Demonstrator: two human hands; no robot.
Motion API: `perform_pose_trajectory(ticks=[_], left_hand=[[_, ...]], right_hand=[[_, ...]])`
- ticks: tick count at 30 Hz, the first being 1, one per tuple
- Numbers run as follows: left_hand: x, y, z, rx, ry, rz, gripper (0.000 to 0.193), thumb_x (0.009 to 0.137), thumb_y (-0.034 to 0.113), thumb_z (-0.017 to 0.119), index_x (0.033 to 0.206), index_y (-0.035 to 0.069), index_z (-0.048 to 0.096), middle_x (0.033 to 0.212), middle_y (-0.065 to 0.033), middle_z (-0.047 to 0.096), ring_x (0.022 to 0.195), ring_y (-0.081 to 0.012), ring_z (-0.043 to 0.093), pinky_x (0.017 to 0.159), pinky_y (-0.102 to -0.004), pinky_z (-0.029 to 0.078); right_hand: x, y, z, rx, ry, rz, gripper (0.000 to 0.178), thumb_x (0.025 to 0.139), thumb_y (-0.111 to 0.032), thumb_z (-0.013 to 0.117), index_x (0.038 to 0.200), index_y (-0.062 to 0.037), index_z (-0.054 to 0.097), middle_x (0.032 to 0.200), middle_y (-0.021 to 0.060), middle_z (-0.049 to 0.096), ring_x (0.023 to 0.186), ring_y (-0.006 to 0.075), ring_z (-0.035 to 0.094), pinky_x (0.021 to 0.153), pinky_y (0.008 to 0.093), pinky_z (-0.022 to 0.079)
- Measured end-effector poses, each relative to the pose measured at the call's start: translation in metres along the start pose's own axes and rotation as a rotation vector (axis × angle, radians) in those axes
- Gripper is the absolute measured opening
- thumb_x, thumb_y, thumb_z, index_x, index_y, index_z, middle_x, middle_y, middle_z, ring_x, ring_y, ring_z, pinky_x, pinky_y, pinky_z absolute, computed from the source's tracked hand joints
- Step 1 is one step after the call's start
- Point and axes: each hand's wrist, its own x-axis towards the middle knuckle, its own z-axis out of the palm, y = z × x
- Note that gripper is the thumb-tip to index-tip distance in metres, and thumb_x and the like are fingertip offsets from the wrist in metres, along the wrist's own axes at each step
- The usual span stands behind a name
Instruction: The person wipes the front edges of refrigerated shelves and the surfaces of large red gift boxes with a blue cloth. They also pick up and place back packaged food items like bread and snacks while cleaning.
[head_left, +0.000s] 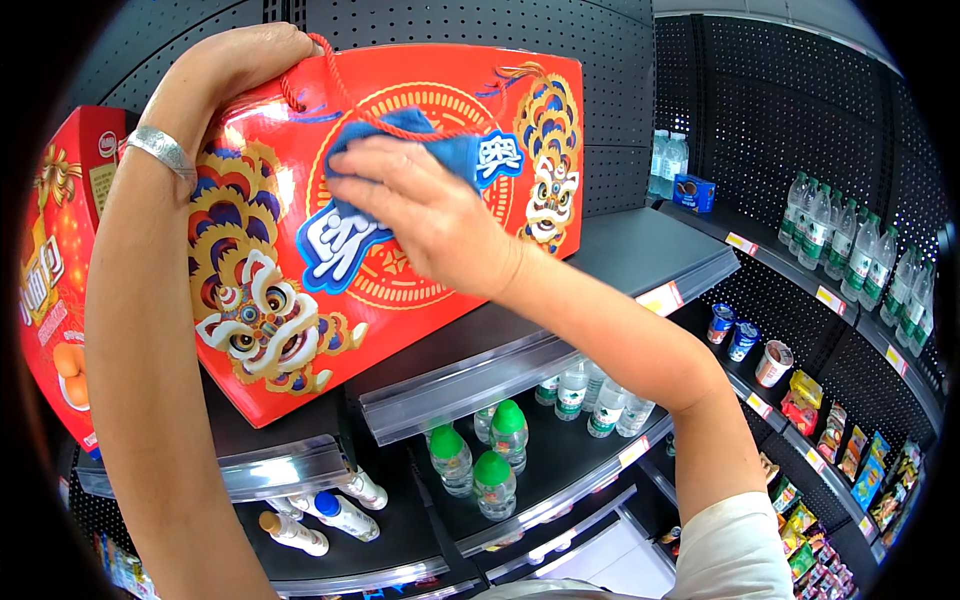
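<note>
I note left hand (262, 50) atop red rectangular cardboard box (390, 325), presumably steadying it — grip hidden, can't tell; right hand (440, 215), half-curled, holds blue fabric cloth (450, 157) to its front.

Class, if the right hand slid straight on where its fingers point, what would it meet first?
With the blue cloth beneath it, the right hand would slide up-left across the red box, probably meeting the left wrist first, though depth is unclear.

The premises are a shop. Black perforated shelving (618, 130) carries rows of water bottles (860, 264) and snack packets (870, 485). Price labels (741, 243) line the shelves' front edges.
</note>
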Motion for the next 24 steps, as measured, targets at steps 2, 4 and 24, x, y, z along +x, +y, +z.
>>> perform_pose_trajectory(ticks=[2,4,24], left_hand=[[0.004,-0.007,0.005,0.032,0.015,0.064,0.032,0.092,0.027,0.059,0.113,0.005,0.071,0.115,-0.0144,0.071,0.103,-0.0259,0.071,0.09,-0.0321,0.055],[-0.001,-0.011,0.004,0.051,0.041,0.085,0.033,0.096,0.03,0.056,0.111,0.005,0.07,0.115,-0.0138,0.072,0.101,-0.0244,0.071,0.089,-0.0308,0.055],[0.001,-0.009,0.004,-0.177,0.058,-0.047,0.039,0.1,0.027,0.048,0.1,-0.007,0.067,0.101,-0.0197,0.073,0.088,-0.0312,0.07,0.083,-0.0365,0.054]], right_hand=[[0.004,0.016,-0.003,-0.08,0.06,0.022,0.041,0.076,0.007,0.061,0.116,0.0007,0.065,0.124,0.0161,0.061,0.118,0.0338,0.058,0.1,0.0408,0.05],[0.01,0.039,-0.01,-0.21,0.131,0.048,0.042,0.077,0.01,0.058,0.116,-0.0013,0.066,0.12,0.016,0.064,0.115,0.034,0.06,0.098,0.04,0.051],[0.044,-0.001,0.033,-0.086,0.169,0.062,0.041,0.073,0.011,0.061,0.114,0.0035,0.063,0.129,0.0186,0.053,0.122,0.0377,0.052,0.101,0.0414,0.047]])
